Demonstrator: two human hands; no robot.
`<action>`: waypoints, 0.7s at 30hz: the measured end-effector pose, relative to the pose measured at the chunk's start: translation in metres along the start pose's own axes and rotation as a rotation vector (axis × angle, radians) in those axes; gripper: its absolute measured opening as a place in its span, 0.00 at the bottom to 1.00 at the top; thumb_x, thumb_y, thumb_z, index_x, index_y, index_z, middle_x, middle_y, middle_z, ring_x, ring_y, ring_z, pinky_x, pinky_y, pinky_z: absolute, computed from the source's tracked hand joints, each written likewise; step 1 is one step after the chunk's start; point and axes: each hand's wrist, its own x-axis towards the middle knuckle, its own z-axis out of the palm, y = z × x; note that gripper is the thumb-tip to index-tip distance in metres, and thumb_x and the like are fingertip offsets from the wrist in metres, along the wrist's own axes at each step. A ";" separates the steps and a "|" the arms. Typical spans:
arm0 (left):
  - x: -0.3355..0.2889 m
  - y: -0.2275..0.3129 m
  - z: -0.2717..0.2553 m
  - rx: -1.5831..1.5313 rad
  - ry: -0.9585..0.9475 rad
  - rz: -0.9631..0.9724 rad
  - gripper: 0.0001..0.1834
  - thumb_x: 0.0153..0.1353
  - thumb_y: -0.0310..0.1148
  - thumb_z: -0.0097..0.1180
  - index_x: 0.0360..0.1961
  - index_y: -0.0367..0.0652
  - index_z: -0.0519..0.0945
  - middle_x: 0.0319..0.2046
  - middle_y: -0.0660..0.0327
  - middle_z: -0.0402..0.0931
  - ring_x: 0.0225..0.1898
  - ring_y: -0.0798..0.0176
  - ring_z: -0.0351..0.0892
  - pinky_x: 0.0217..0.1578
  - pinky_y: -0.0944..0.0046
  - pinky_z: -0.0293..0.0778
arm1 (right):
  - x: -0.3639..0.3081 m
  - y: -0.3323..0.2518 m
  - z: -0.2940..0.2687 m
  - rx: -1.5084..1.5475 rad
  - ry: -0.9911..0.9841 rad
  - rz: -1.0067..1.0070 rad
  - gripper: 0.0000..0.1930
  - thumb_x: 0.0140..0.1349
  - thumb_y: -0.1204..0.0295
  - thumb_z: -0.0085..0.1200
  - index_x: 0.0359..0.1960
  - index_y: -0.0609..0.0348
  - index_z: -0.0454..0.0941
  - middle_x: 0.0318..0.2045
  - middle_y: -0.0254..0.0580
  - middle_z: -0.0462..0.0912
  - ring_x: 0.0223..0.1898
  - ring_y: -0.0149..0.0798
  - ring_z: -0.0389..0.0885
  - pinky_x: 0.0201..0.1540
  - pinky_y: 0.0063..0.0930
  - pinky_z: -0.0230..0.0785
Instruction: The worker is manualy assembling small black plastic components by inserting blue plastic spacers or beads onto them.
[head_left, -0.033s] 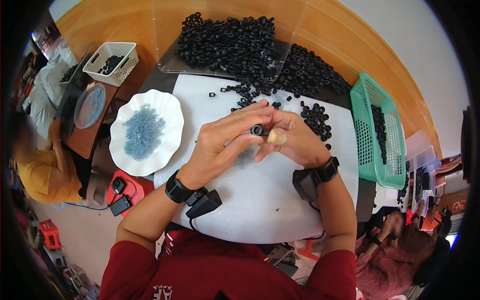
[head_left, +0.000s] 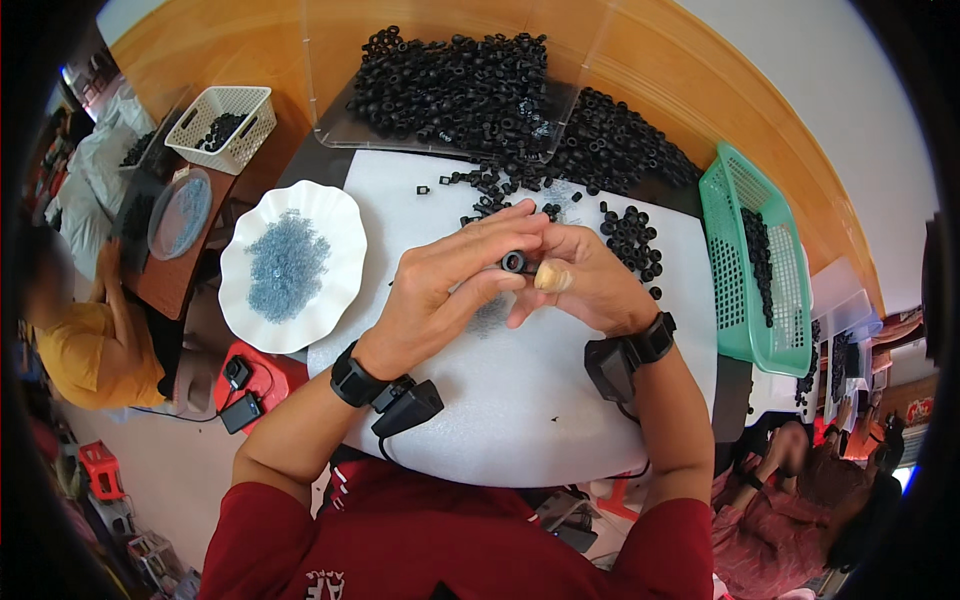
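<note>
My left hand [head_left: 440, 285] pinches a small black hollow cylinder [head_left: 514, 262] between thumb and fingers, its round open end turned toward me. Close against it is my right hand [head_left: 590, 275], fingers curled together behind the left fingertips. A tan covering [head_left: 553, 277] wraps the right thumb, whose tip is beside the cylinder. What the right fingers grip, if anything, is hidden. Both hands are above a white foam sheet [head_left: 470, 410]. Below the left fingers lies a small patch of tiny clear pieces [head_left: 488, 316]. Loose black parts [head_left: 630, 240] lie beyond the right hand.
A scalloped white plate [head_left: 345, 300] of tiny bluish clear pieces stands at left. Behind, a clear tray [head_left: 340, 140] holds heaped black parts, with more spilled beside it. A green basket [head_left: 735, 320] stands at right. Co-workers sit at both sides; a red stool [head_left: 285, 375] is at left.
</note>
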 end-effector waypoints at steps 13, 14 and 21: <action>-0.002 0.002 0.003 0.086 -0.001 0.027 0.17 0.60 0.24 0.55 0.52 0.33 0.77 0.53 0.46 0.76 0.56 0.49 0.76 0.54 0.58 0.73 | 0.003 0.013 -0.007 0.138 -0.160 -0.068 0.18 0.64 0.64 0.58 0.50 0.63 0.75 0.39 0.35 0.78 0.40 0.30 0.78 0.47 0.42 0.79; -0.003 0.002 0.004 0.084 0.010 0.010 0.17 0.60 0.24 0.55 0.52 0.33 0.77 0.53 0.46 0.76 0.56 0.49 0.76 0.54 0.58 0.73 | 0.003 0.014 -0.005 0.140 -0.161 -0.069 0.18 0.64 0.64 0.58 0.50 0.63 0.75 0.39 0.35 0.78 0.40 0.30 0.78 0.47 0.42 0.79; 0.000 -0.002 0.005 0.049 -0.016 0.019 0.18 0.60 0.24 0.56 0.53 0.34 0.77 0.53 0.47 0.76 0.56 0.49 0.76 0.54 0.58 0.73 | -0.001 0.005 -0.010 0.105 -0.168 -0.001 0.18 0.64 0.63 0.58 0.50 0.62 0.74 0.36 0.33 0.75 0.38 0.28 0.77 0.46 0.42 0.79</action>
